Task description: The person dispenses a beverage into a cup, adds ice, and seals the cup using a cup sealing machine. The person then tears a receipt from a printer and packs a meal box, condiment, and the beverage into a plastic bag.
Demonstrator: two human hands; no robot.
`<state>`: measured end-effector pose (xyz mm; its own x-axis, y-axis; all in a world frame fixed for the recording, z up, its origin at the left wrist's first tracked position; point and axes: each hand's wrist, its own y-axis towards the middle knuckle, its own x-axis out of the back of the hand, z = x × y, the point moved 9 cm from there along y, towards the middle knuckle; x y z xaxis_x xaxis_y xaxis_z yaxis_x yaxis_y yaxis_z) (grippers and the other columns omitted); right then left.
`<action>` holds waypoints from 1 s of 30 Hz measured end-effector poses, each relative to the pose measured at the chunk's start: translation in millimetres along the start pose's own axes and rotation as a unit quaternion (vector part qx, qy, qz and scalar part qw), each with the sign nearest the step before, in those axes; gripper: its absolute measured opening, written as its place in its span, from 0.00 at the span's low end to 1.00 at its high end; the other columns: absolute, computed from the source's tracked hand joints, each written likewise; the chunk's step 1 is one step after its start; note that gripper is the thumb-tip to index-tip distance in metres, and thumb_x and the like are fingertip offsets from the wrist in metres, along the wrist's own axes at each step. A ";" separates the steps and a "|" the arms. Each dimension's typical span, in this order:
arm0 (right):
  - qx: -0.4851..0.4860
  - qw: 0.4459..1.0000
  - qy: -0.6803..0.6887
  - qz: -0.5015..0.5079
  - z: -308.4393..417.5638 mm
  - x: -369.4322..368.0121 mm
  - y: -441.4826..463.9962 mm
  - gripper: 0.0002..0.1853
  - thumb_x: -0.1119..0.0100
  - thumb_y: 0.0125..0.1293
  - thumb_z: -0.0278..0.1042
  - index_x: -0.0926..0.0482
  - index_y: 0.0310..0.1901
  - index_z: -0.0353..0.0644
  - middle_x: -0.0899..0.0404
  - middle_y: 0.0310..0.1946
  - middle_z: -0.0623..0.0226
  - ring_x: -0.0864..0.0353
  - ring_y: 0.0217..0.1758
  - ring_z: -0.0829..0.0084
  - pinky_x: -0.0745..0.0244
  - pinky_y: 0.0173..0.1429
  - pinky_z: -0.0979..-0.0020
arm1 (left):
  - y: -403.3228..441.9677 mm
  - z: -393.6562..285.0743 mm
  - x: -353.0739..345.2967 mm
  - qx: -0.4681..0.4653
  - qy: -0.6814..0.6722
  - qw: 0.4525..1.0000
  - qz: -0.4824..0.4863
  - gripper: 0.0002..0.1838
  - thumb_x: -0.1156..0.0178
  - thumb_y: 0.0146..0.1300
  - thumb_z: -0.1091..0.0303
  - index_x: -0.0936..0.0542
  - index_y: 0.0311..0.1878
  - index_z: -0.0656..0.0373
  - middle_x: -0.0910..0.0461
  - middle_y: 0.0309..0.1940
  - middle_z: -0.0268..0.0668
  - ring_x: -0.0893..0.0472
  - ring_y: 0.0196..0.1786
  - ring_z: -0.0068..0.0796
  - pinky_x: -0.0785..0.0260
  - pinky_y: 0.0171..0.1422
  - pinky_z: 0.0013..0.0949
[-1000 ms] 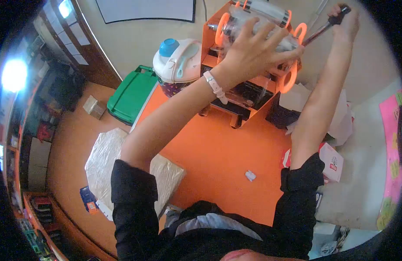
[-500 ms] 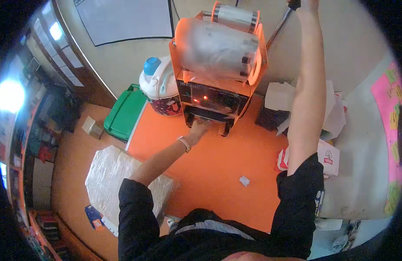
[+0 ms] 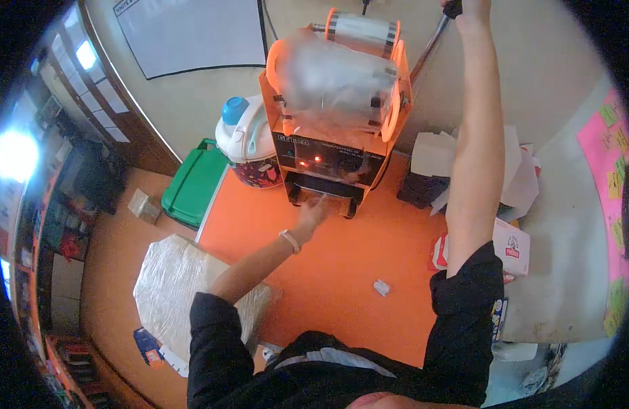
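An orange cup-sealing machine (image 3: 336, 151) stands on the orange table (image 3: 355, 266), with a roll of clear film (image 3: 342, 78) on top and red lights lit on its dark front panel. My left hand (image 3: 314, 214) is at the slot low on its front, fingers stretched towards the opening. Blur hides whether the fingertips touch the clear-looking piece there. High on the right, my right hand (image 3: 474, 12) is closed around the black knob (image 3: 453, 9) of the machine's metal lever (image 3: 430, 48). The top frame edge cuts off part of that hand.
A white rice cooker (image 3: 248, 136) with a blue cup on it stands left of the machine, beside a green lid (image 3: 194, 184). A plastic-wrapped bundle (image 3: 171, 279) lies at the left. Boxes and papers (image 3: 434, 153) crowd the right. A crumpled scrap (image 3: 381, 287) lies mid-table.
My left hand has drawn slightly back from the slot, towards me. My right hand still grips the lever knob. The view has shifted a little.
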<state>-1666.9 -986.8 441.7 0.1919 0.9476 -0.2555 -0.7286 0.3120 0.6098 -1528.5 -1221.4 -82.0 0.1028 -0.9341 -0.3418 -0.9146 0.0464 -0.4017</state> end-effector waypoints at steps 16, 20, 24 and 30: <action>0.040 0.995 0.093 0.007 33.5 13.8 -89.4 0.14 0.57 0.61 0.42 0.32 0.25 0.39 0.38 0.15 0.69 0.40 0.18 0.75 0.45 0.24 0.73 | -180.4 -301.4 -184.7 -0.793 0.418 0.409 -0.169 0.21 0.39 0.41 0.53 0.25 0.42 0.47 0.24 0.45 0.29 0.27 0.52 0.30 0.44 0.61 0.48; 0.138 0.982 0.129 -0.021 56.6 28.2 -173.4 0.13 0.55 0.60 0.39 0.32 0.21 0.43 0.34 0.15 0.70 0.39 0.15 0.78 0.46 0.20 0.75 | -183.8 -293.9 -184.4 -0.789 0.425 0.404 -0.183 0.20 0.40 0.42 0.55 0.25 0.42 0.47 0.26 0.50 0.30 0.29 0.55 0.29 0.45 0.61 0.47; 0.240 0.959 0.063 -0.136 39.2 60.8 -273.9 0.10 0.54 0.55 0.34 0.39 0.20 0.43 0.41 0.19 0.70 0.43 0.23 0.75 0.47 0.30 0.71 | -188.4 -293.9 -181.5 -0.773 0.465 0.397 -0.170 0.15 0.46 0.49 0.61 0.25 0.42 0.50 0.29 0.52 0.34 0.30 0.56 0.31 0.43 0.61 0.45; 0.384 0.919 -0.049 -0.072 16.8 77.2 -361.7 0.11 0.57 0.56 0.38 0.33 0.25 0.39 0.35 0.23 0.64 0.34 0.29 0.66 0.32 0.43 0.60 | -178.0 -284.7 -187.1 -0.794 0.446 0.379 -0.164 0.20 0.43 0.45 0.63 0.25 0.45 0.55 0.31 0.56 0.40 0.36 0.63 0.39 0.52 0.68 0.47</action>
<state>-1377.5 -1025.3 214.0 0.3362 0.8824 -0.3290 -0.0184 0.3554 0.9345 -1496.3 -1155.6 295.4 0.7879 -0.5776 0.2136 -0.0653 0.2665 0.9616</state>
